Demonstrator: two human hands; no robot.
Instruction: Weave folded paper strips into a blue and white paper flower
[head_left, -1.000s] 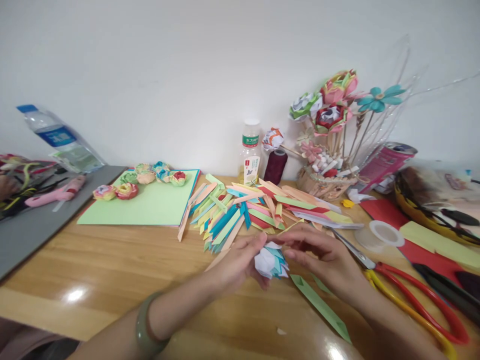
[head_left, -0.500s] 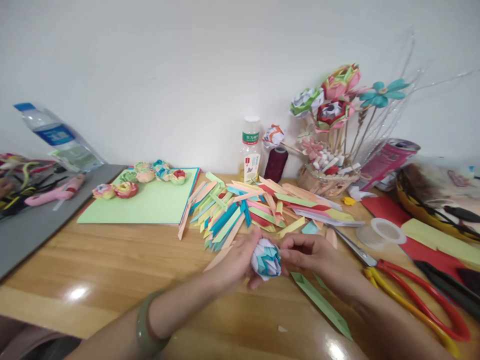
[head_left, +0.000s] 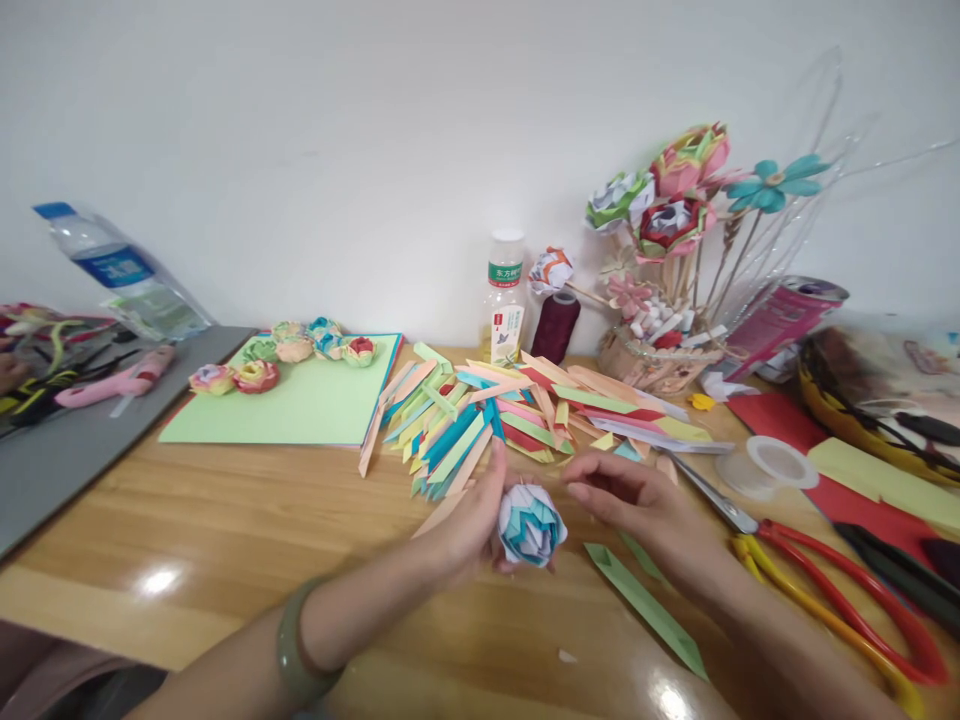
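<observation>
A folded paper flower (head_left: 532,527) in white and teal rests in my left hand (head_left: 476,525), with the thumb raised along its left side and the fingers curved underneath. Just to the right of the flower is my right hand (head_left: 626,490), apart from it. Its thumb and forefinger are brought together in a pinch; whatever lies between them is too small to make out. Below that hand, a folded green paper strip (head_left: 649,610) lies on the wooden table (head_left: 247,530). Beyond both hands spreads a pile of folded coloured paper strips (head_left: 457,430).
Large scissors (head_left: 840,580) and a tape roll (head_left: 765,465) lie at the right. Small rosettes (head_left: 255,376) sit on green paper (head_left: 300,420) at the left. A bottle (head_left: 504,300), thread spool (head_left: 555,325) and basket of paper flowers (head_left: 660,360) stand by the wall.
My right hand has drawn away from the paper flower to the right. The flower has turned in my left hand, so its open top faces the camera more.
</observation>
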